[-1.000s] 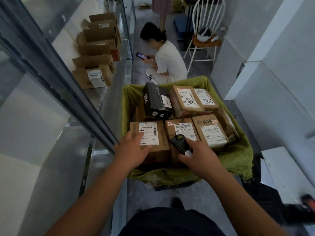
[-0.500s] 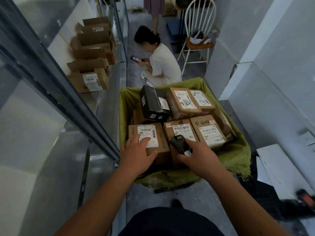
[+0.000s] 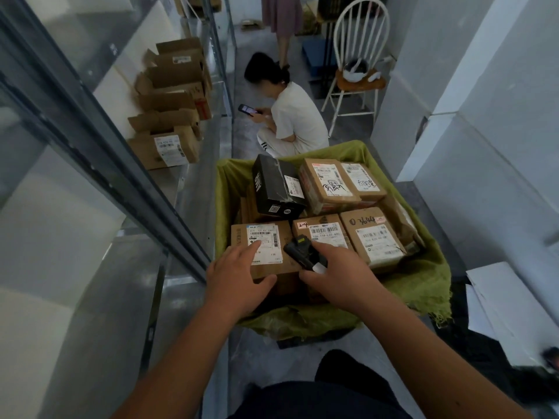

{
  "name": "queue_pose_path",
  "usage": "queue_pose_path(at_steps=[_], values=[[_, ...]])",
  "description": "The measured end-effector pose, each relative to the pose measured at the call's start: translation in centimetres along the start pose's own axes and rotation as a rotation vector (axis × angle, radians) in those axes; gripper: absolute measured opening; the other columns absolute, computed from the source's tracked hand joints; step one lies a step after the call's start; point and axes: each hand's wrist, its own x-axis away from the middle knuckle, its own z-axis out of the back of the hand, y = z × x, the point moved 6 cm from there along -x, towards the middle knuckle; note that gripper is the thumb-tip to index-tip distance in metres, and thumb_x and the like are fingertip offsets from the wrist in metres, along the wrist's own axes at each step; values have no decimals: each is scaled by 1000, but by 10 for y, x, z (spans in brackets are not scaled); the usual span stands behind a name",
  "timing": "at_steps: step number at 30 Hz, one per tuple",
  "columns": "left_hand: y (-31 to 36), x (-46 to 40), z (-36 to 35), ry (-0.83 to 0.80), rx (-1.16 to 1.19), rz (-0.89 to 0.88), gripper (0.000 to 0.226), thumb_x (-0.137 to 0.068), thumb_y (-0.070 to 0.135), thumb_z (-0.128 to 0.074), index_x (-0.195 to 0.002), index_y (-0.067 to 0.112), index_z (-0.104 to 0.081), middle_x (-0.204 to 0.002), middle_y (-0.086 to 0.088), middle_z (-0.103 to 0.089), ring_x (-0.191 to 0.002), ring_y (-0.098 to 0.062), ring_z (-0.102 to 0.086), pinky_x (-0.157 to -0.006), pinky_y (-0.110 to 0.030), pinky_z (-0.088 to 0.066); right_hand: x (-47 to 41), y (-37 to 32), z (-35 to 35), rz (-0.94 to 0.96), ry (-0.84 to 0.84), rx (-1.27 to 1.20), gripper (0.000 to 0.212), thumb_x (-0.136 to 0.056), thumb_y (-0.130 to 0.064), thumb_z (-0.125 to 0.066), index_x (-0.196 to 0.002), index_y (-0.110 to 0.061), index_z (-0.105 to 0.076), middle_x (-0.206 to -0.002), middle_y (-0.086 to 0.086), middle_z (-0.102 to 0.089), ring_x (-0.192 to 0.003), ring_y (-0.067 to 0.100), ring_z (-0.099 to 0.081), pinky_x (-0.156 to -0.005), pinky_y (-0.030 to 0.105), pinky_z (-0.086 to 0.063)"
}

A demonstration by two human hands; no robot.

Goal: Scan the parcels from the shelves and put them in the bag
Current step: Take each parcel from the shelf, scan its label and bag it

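Left hand: rests on the near-left brown cardboard parcel, fingers spread and fairly straight over its white label, thumb against the near edge.
Right hand: fingers curled round a small black handheld scanner.
Scanner direction: long axis runs from the palm up and to the left; its head points at the gap between the near-left parcel and the middle brown parcel with a barcode label.
Container: olive-green woven bag, mouth open, standing on the floor just in front of the person.
Contents: brown cardboard boxes lying label-up in two rows, packed side by side; a black shoebox-like carton sits tilted at the far left.
Left side: grey metal shelving with open cardboard boxes on a shelf.
Beyond the bag: a crouching person in a white shirt holding a phone; a white spindle-back chair behind.
Right side: white sheets on the floor near the wall.
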Motion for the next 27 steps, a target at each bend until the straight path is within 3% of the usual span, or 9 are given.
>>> queue_pose_path(at_steps=[5,9,11,16,19,22,27], values=[[13,16,12,108,41,151,94,-76,83,-41,-160,42,-32,-156,7,-45,-143,-20,-41,-115,-55,-38,-30,-1,5,158,-129,75,56,-83,-61,-67,-134,-40,-54,-116,-8,-65,-98,13,-60,-83,38,-56],[21,49,14,261,103,331,87,-78,82,-53,-155,44,-38,-148,4,-54,-135,-22,-50,-111,-54,-43,-44,1,13,260,-261,92,98,-73,-79,-56,-159,-40,-27,-149,-7,-53,-130,21,-54,-99,39,-49],[22,71,9,280,107,434,90,-77,85,-49,-155,43,-38,-153,2,-53,-138,-24,-50,-112,-56,-43,-44,-5,12,343,-341,142,104,-71,-81,-50,-161,-41,-19,-156,-3,-46,-136,24,-49,-103,42,-46],[34,159,-2,337,187,715,96,-74,89,-38,-158,45,-34,-161,5,-43,-147,-20,-41,-120,-52,-34,-11,-43,-8,648,-511,191,77,-98,-66,-50,-163,-40,-19,-151,13,-45,-132,34,-48,-105,42,-43],[43,223,2,402,193,876,93,-73,85,-41,-157,46,-34,-160,7,-44,-145,-19,-43,-119,-52,-35,24,-70,-26,820,-615,194,70,-103,-60,-46,-163,-37,-18,-143,14,-51,-126,29,-51,-101,36,-41],[57,293,11,510,185,1029,94,-72,85,-42,-156,45,-37,-161,6,-43,-146,-21,-41,-121,-53,-33,69,-89,-44,998,-687,270,70,-104,-62,-38,-164,-38,-11,-140,16,-53,-121,32,-54,-101,43,-47],[97,405,3,615,68,1240,82,-85,68,-65,-157,40,-38,-159,5,-44,-149,-20,-37,-120,-49,-30,175,-103,-69,1292,-783,378,68,-103,-64,-34,-163,-43,-8,-121,16,-55,-104,32,-57,-88,44,-52]])
